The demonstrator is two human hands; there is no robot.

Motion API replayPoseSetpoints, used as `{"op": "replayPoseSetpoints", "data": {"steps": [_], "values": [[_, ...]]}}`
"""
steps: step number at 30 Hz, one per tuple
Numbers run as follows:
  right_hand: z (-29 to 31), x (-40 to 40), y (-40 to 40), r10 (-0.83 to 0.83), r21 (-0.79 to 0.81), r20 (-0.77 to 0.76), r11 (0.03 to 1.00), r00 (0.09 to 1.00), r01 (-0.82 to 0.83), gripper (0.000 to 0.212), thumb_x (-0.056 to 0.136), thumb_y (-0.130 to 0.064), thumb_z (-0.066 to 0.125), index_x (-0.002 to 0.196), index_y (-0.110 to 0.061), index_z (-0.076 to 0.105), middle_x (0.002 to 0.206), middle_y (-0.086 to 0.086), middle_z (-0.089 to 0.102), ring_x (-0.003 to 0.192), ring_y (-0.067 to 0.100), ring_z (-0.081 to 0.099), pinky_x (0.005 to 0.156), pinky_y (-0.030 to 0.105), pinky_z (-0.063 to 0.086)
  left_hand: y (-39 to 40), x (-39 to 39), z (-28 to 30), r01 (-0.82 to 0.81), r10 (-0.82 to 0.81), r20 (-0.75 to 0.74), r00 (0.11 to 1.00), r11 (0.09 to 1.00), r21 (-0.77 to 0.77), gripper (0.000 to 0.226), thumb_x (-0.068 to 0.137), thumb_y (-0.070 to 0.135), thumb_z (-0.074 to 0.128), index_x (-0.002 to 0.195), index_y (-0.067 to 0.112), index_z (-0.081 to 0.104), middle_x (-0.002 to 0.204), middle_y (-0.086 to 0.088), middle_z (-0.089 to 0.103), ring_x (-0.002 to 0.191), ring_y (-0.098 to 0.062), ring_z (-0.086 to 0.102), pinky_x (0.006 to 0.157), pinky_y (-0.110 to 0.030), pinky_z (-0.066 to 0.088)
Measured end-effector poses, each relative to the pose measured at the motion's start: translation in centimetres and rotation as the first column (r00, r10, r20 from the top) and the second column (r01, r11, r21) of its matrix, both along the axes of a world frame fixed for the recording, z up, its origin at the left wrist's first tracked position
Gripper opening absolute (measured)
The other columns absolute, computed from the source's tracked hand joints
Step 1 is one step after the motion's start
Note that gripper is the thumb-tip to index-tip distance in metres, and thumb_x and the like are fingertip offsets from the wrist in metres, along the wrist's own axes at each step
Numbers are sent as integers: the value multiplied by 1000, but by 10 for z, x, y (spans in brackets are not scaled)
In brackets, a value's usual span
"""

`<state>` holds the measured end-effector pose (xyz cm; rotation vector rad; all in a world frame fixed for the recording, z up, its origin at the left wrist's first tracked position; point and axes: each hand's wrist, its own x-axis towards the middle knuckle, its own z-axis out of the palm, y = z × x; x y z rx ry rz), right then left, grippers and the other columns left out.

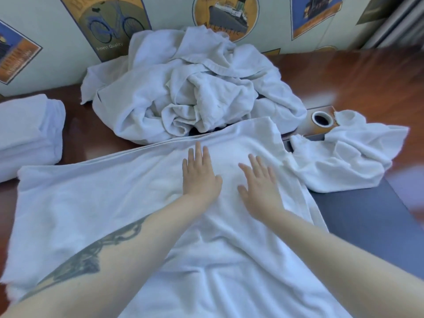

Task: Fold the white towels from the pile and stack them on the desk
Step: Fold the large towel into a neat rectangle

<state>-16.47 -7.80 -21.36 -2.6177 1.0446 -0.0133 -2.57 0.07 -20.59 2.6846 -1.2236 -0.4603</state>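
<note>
"Finest Quality" bicycle poster (104, 21), "ATLANTIC"

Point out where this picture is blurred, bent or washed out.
Head view: motion smear across the desk at upper right; wide-angle bending curves the wall posters and the edges; the spread towel under the flat left hand and right hand loses texture in bright light; soft glare patches on the wood.

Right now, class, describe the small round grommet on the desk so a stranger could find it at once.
Start at the crumpled towel pile against the wall, then look just right of it. The grommet sits in the brown desk, a pale ring around a dark hole, the only hard round thing among soft white cloth.
</note>
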Motion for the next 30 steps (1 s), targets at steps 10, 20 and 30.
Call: {"op": "replayPoseSetpoints", "data": {"steps": [10, 20, 30], "values": [[-50, -83, 13, -125, -91, -134, 989, 983, 113, 68, 92, -66, 10, 154, -42, -1, 164, -3, -6, 149, 22, -15, 116, 44, -17, 49, -82, -53, 127, -150, 151, 977, 981, 149, 82, 85, 72, 3, 153, 31, -17, 162, 4, -22, 148, -23, -22, 116, -54, -13], [-33, -63, -25, -76, 74, -195, 993, 978, 92, 66, 98, -53, 29, 156, -36, 3, 164, -2, -13, 149, 20, -17, 118, 46, -16, 7, -55, -20, 107, -97, -51, 994, 968, 229, 75, 97, 56, 36, 156, 31, -3, 163, 5, -16, 150, -18, -16, 118, -51, -8], [-34, -80, 200, 201, 141, -29, 970, 979, -195, 61, 97, -48, 26, 151, -49, -3, 159, -9, -21, 147, 18, -25, 116, 50, -17, 275, -85, -15, -426, 407, 126, 905, 870, 248, 79, 96, 63, 26, 150, 32, -24, 160, 2, -27, 148, -23, -21, 118, -54, -2]]}}
